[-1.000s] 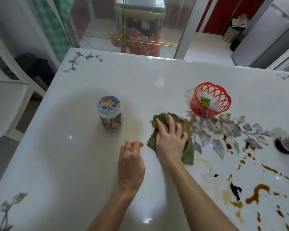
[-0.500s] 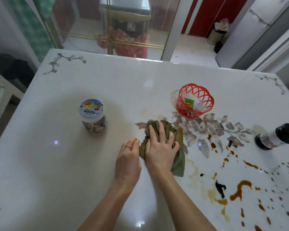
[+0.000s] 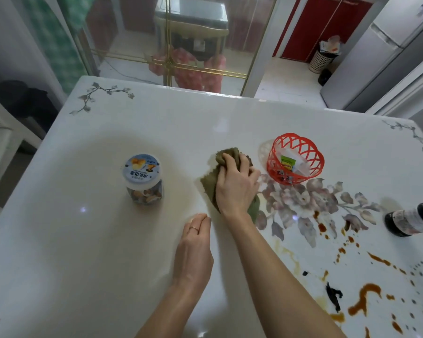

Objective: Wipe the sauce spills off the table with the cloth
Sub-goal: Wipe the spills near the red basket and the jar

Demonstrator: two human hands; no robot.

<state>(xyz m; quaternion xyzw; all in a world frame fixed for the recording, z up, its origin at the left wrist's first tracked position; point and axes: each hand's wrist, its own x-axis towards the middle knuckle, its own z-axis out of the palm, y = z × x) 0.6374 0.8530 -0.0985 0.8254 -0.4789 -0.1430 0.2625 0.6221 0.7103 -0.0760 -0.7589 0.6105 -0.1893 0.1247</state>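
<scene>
- Cloth [image 3: 210, 186]: from the head view I saw the olive-green cloth lying bunched on the white table [image 3: 103, 264], between the jar [image 3: 143, 179] and the red basket [image 3: 303, 178], apart from both.
- Half a second before, the cloth had sat nearer to me, with the left hand right up against its edge. Now the cloth had gone farther up the table and bare tabletop showed between it and that hand.
- The cloth's far end had gathered into a rounded lump under the fingers. Earlier it had lain flatter under a spread palm.
- The right hand [image 3: 234, 189] lay on top of the cloth, palm down, fingers curled over the lump and gripping it. The forearm ran back from it toward the lower right.
- The left hand [image 3: 193, 254] rested on the table near me, well short of the cloth. Its fingers were loosely curled with the tips on the surface, it held nothing, and a ring [image 3: 194, 228] showed on one finger.
- The brown sauce spills [image 3: 362, 298] lay spread over the right-hand part of the table, well apart from the cloth. Some drops ran up into the printed flowers [image 3: 303, 198].
- A dark bottle [image 3: 412, 219] lay on its side at the right edge, beyond the spills.
- The jar stood upright with its lid on, and the basket held small packets.
</scene>
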